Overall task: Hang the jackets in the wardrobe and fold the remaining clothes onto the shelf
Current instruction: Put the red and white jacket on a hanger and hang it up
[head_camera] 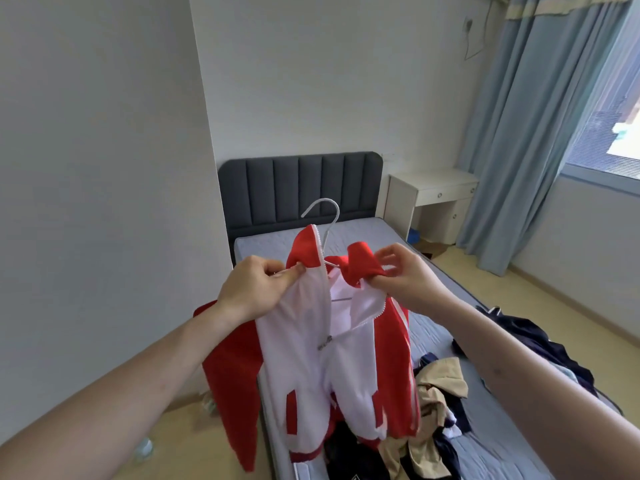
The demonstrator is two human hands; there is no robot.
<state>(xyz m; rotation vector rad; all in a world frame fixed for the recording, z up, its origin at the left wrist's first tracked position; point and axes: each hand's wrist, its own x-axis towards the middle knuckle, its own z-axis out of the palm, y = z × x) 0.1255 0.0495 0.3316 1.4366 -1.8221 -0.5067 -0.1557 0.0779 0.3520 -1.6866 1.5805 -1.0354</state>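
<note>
A red and white zip jacket [304, 368] hangs in the air over the bed on a white hanger [325, 216], whose hook sticks up above the collar. My left hand [256, 289] pinches the jacket's left collar and shoulder. My right hand [405, 271] grips the red collar on the right side. The zip is open at the top and the white lining shows. A pile of beige and dark clothes [440, 403] lies on the mattress below and to the right.
The bed [485, 445] has a grey mattress and a dark padded headboard [301, 188]. A white bedside desk [433, 199] stands right of it, by blue curtains [526, 140] and a window. Dark garments [530, 344] lie at the bed's right edge.
</note>
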